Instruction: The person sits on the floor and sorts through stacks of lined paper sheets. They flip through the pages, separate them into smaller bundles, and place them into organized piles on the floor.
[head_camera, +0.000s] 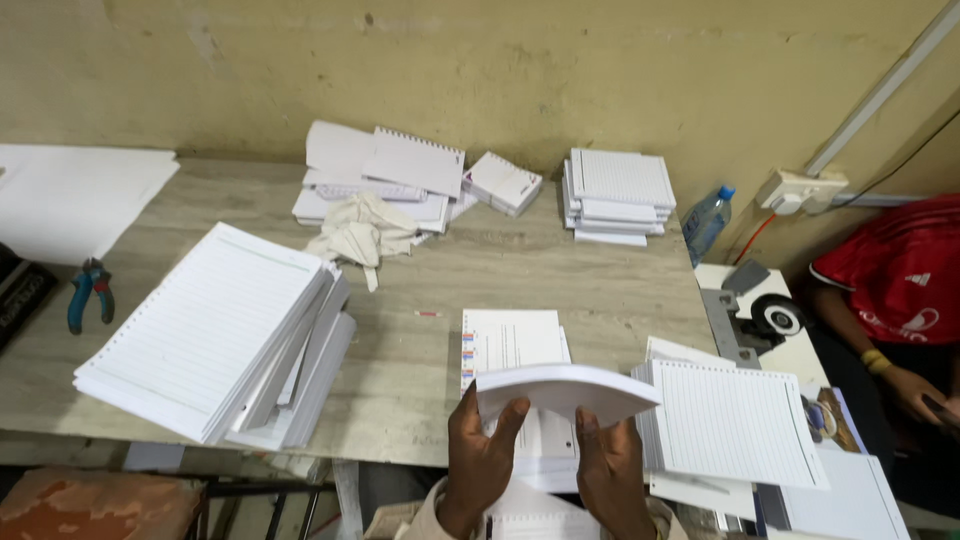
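Surface: a pale wood-grain table (560, 275) stood against the wall.
Nine o'clock: a big ruled-sheet stack (215, 335), blue-handled pliers (90, 292).
Twelve o'clock: notepad piles (618, 195), a crumpled cloth (362, 232).
Four o'clock: a ruled pad (735, 420).

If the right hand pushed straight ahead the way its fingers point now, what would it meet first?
The right hand points away across the table, fingers on the bent sheaf of white pages. Beyond that lies bare tabletop, then probably the stack of punched notepads near the wall; depth is uncertain.
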